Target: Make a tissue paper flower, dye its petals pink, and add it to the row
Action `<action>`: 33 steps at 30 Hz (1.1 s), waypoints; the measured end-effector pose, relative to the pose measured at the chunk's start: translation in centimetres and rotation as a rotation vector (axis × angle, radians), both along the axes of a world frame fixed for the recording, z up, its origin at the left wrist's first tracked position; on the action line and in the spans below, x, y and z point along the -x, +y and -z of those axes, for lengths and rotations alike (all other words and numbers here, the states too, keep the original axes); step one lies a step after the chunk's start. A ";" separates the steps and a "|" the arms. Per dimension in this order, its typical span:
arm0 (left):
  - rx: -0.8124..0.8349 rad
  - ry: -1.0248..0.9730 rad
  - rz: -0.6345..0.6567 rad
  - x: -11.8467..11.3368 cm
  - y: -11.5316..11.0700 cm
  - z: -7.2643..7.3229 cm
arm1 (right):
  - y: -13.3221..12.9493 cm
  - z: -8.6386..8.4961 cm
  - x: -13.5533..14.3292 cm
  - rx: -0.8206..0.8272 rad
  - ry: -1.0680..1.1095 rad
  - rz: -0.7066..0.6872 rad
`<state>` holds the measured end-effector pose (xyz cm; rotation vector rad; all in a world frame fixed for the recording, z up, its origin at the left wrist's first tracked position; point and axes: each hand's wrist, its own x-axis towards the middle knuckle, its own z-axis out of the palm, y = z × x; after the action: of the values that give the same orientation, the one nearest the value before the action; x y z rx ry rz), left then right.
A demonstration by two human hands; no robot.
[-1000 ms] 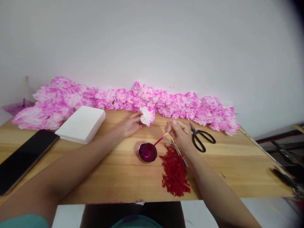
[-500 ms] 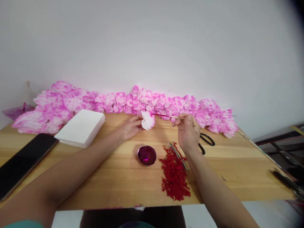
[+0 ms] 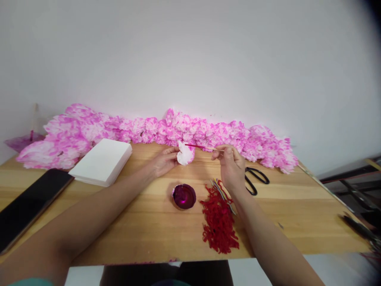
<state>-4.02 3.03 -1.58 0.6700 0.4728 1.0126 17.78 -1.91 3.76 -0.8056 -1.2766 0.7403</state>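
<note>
Pinched in the fingers of my left hand [image 3: 166, 161] is a small white paper flower [image 3: 185, 155] with pink on its right edge. My right hand [image 3: 232, 165] grips a thin wooden stick [image 3: 210, 148], whose far half is stained dark red. The stick's tip lies over the top of the flower; whether it touches is hard to tell. Below the flower, a small cup of purple-magenta liquid [image 3: 183, 197] stands on the wooden table [image 3: 154, 238]. A heap of red yarn-like strands [image 3: 219, 222] lies under my right wrist, with a few thin wires at its top.
Pink and white paper flowers [image 3: 143, 129] are piled along the wall. A stack of white paper [image 3: 102, 161] and a black phone [image 3: 32, 204] lie at left. Black-handled scissors [image 3: 258, 174] rest right of my right hand, partly hidden. Dark tools [image 3: 357, 228] sit beyond the right edge.
My right hand has shifted slightly left, carrying the stick's tip from the flower's right edge across its top. More of the scissors shows. My left hand stays nearly still.
</note>
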 end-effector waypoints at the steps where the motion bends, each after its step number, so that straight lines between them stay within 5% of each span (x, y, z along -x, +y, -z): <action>1: 0.001 0.000 0.003 0.0 0.0 0.0 | 0.0 0.0 0.0 0.000 -0.007 0.001; 33: 0.082 -0.048 -0.062 0.0 0.2 0.1 | 0.0 -0.3 -0.2 0.043 0.037 0.066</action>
<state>-4.01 3.18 -1.66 0.5596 0.4934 1.0601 17.97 -1.89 4.07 -0.8613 -1.1991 0.7291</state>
